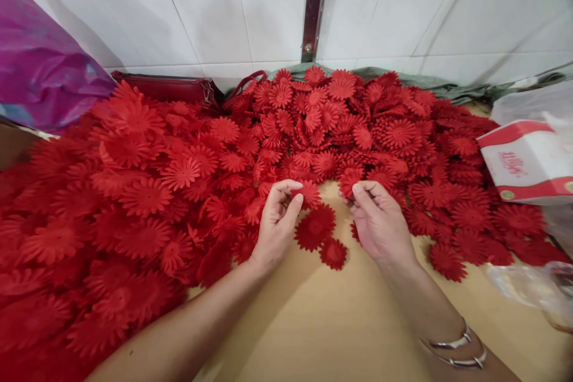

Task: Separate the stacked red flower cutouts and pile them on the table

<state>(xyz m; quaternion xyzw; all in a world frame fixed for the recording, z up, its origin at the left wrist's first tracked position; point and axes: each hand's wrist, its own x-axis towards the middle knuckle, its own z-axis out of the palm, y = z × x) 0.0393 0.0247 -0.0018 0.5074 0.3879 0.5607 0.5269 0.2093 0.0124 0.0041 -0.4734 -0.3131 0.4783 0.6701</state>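
My left hand (283,215) pinches a red flower-shaped piece (308,193) between thumb and forefinger. Another red flower piece (350,182) is gripped in my right hand (378,215), thumb on its edge. On the tabletop between the hands lie a larger dark red flower piece (316,227) and a smaller one (333,253), their edges close together. A big heap of loose red flower pieces (143,197) spreads out left of my left hand. Beyond and right of my hands, more pieces lie heaped in layers (398,133).
A dark red handbag (165,87) rests against the white tiled wall (277,6). At far left hangs a purple plastic bag (40,59). To the right stand a red-and-white box (523,161) and clear plastic wrap (532,286) on the tan table (308,334).
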